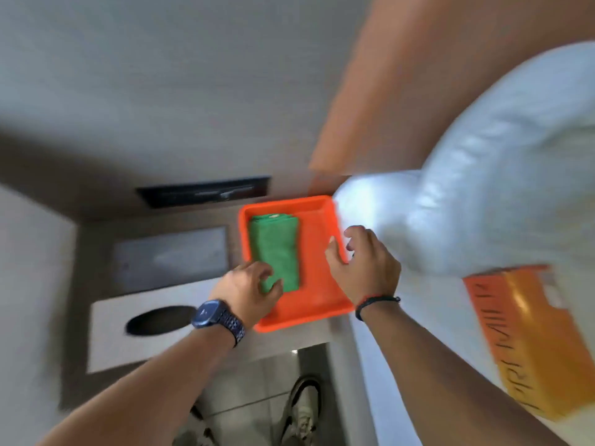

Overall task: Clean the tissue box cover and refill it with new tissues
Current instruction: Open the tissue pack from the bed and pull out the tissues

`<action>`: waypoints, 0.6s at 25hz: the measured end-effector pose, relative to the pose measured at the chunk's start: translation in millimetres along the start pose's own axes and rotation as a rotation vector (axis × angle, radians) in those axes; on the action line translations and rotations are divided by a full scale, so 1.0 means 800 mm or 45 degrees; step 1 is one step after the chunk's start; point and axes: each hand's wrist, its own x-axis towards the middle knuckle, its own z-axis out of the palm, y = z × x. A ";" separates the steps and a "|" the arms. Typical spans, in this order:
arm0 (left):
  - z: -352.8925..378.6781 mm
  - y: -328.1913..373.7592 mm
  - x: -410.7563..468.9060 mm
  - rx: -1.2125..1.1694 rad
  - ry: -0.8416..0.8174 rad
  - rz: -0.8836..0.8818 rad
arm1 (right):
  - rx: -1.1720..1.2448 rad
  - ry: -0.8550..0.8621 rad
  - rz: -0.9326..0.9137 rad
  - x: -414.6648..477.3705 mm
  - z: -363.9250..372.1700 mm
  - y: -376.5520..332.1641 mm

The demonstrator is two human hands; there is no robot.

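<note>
A white tissue box cover (106,346) with a dark oval slot lies on the bedside table at the lower left. Beside it stands an orange tray (317,252) with a folded green cloth (275,246) in its left half. My left hand (246,292), with a blue watch on the wrist, curls its fingers on the near end of the green cloth. My right hand (362,263) rests on the tray's right rim, fingers apart. An orange and yellow tissue pack (541,342) lies on the bed at the right. The whole view is blurred by motion.
A white pillow (483,204) lies on the bed just right of the tray, against an orange headboard (418,75). A dark panel (203,191) sits on the wall behind the table, and a grey plate (170,255) lies on the tabletop. My shoes (301,413) show on the tiled floor below.
</note>
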 end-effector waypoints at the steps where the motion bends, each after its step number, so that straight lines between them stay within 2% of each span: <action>1: 0.024 0.050 0.003 -0.047 -0.066 0.030 | -0.018 0.085 0.083 0.009 -0.035 0.041; 4: 0.092 0.180 0.009 -0.233 -0.274 0.102 | -0.100 0.319 0.333 0.030 -0.126 0.152; 6: 0.146 0.264 0.007 -0.316 -0.433 0.023 | -0.223 0.414 0.549 0.035 -0.180 0.234; 7: 0.171 0.300 0.004 -0.334 -0.517 -0.075 | -0.280 0.369 0.696 0.035 -0.200 0.275; 9: 0.219 0.359 -0.006 -0.497 -0.628 -0.378 | -0.265 0.046 1.013 0.030 -0.226 0.348; 11: 0.257 0.396 -0.013 -0.798 -0.596 -0.659 | -0.056 -0.374 1.218 0.024 -0.235 0.396; 13: 0.280 0.407 -0.012 -0.938 -0.516 -0.728 | 0.175 -0.665 1.206 0.021 -0.233 0.412; 15: 0.294 0.408 -0.010 -0.986 -0.471 -0.755 | 0.207 -0.822 1.066 0.017 -0.227 0.408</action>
